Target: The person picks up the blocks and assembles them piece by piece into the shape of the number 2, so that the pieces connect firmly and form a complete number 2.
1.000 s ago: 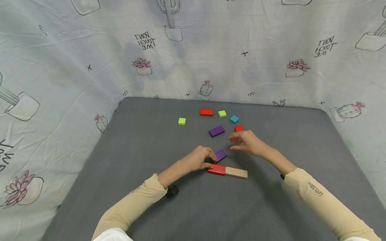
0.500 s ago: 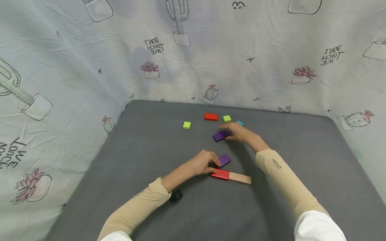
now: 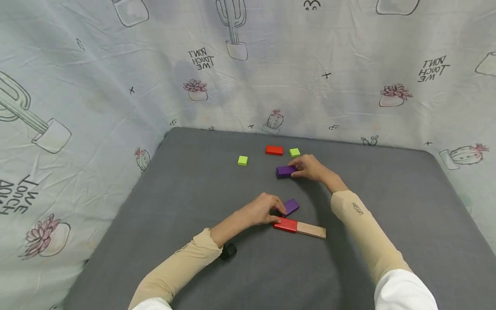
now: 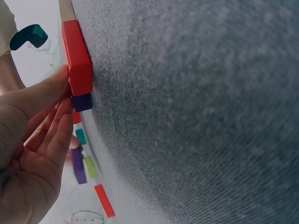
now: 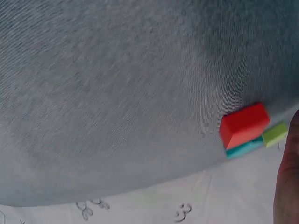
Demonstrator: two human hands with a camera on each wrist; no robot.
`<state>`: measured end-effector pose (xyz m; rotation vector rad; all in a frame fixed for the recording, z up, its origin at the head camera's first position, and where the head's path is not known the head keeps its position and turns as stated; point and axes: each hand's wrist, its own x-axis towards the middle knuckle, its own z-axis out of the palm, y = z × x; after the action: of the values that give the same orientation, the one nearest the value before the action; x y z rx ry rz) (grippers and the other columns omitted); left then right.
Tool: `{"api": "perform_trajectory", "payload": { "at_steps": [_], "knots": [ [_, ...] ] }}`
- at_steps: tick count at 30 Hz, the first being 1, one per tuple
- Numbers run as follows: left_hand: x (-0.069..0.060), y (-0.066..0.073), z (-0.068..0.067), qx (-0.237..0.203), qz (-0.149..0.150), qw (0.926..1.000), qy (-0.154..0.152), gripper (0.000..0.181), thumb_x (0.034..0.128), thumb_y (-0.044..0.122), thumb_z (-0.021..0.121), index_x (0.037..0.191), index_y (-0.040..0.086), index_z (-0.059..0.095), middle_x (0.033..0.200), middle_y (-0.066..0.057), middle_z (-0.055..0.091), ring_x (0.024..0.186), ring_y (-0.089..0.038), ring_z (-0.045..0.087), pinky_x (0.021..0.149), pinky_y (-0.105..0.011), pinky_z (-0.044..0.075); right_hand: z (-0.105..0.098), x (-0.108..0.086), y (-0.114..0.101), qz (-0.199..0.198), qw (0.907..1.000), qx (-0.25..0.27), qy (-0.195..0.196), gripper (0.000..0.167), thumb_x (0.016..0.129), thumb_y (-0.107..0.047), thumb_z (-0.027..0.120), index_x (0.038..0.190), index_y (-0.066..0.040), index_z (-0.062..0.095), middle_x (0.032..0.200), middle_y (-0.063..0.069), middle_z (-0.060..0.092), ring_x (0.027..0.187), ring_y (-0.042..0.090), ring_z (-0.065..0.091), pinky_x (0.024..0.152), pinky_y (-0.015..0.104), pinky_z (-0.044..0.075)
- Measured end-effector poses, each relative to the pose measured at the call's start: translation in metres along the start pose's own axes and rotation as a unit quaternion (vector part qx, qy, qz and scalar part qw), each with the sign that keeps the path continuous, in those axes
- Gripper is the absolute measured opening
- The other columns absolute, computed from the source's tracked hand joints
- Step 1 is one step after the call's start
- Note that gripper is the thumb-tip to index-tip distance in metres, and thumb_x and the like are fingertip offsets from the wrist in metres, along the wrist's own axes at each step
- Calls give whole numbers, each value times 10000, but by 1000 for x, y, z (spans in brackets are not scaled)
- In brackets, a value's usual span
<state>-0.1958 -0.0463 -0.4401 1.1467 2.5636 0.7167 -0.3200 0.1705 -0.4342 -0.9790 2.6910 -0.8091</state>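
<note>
My left hand [image 3: 261,211] rests with its thumb against the left end of a red block [image 3: 286,224] and its fingertips at a purple block [image 3: 292,206] just behind. In the left wrist view the thumb touches the red block [image 4: 79,60], the fingers by the dark purple block [image 4: 82,102]. Against the red block's right end lies a plain wooden block [image 3: 311,230]. Farther back, my right hand [image 3: 311,168] pinches another purple block [image 3: 284,172] by its right end. The right wrist view shows only part of this hand [image 5: 287,177].
At the back lie a red block [image 3: 274,150] and two light green blocks [image 3: 242,160]. The right wrist view has a smaller red block [image 5: 245,125] and a teal block [image 5: 245,147], both hidden in the head view. A printed cloth [image 3: 310,94] stands behind the grey table [image 3: 201,181].
My right hand has moved left and back to the far purple block and taken hold of its right end; that block has turned slightly. My left hand stays at the near blocks.
</note>
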Motion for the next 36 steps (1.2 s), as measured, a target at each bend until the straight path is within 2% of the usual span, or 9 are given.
{"api": "perform_trajectory", "payload": {
  "at_steps": [4,8,13,17,24,30,36],
  "knots": [
    [0,1,2,-44,-61,10000,-44,219,819,142,773,1034,101,762,1081,-19,692,1066,-131,619,907,-234,479,-11,-10,-1,131,9998,41,174,317,778,-84,794,1063,26,710,1039,192,691,895,323,669,782,449,537],
    [-1,1,2,13,-107,9999,-54,221,828,147,765,1045,104,759,1091,-21,686,1075,-140,615,926,-259,475,-22,-22,-5,22,9995,-88,290,296,764,-84,801,1028,21,720,999,175,696,850,297,673,749,439,543],
    [-2,0,2,150,-29,9999,14,221,829,156,766,1044,104,759,1083,-21,685,1067,-148,618,937,-271,468,-27,-34,-8,-20,9994,-6,354,285,763,-62,792,1014,48,714,963,184,691,838,306,683,753,438,551],
    [-2,0,2,183,60,9998,19,228,832,161,763,1052,102,756,1086,-27,684,1067,-156,617,945,-282,464,-28,-42,-7,19,9996,2,283,291,758,-57,794,1013,55,712,968,185,696,845,305,682,761,438,550],
    [-2,0,3,116,-8,9999,-19,233,836,160,759,1061,100,754,1091,-28,683,1072,-155,615,947,-287,465,-29,-53,-4,-38,9998,-9,173,291,740,-58,812,1004,27,725,961,149,709,818,252,681,711,379,558],
    [-2,0,2,106,-75,9999,-19,232,838,158,757,1063,103,753,1088,-21,680,1071,-156,611,952,-295,463,-30,-59,-11,-324,9994,70,107,275,742,-62,815,991,15,727,949,128,708,795,215,669,672,330,553],
    [-3,1,2,53,-2,10000,27,226,832,149,762,1051,96,756,1075,-23,683,1047,-145,619,933,-273,470,-28,-67,-22,-556,9981,224,-166,271,753,-54,805,997,24,717,955,135,706,820,229,682,706,365,563]
  ]
}}
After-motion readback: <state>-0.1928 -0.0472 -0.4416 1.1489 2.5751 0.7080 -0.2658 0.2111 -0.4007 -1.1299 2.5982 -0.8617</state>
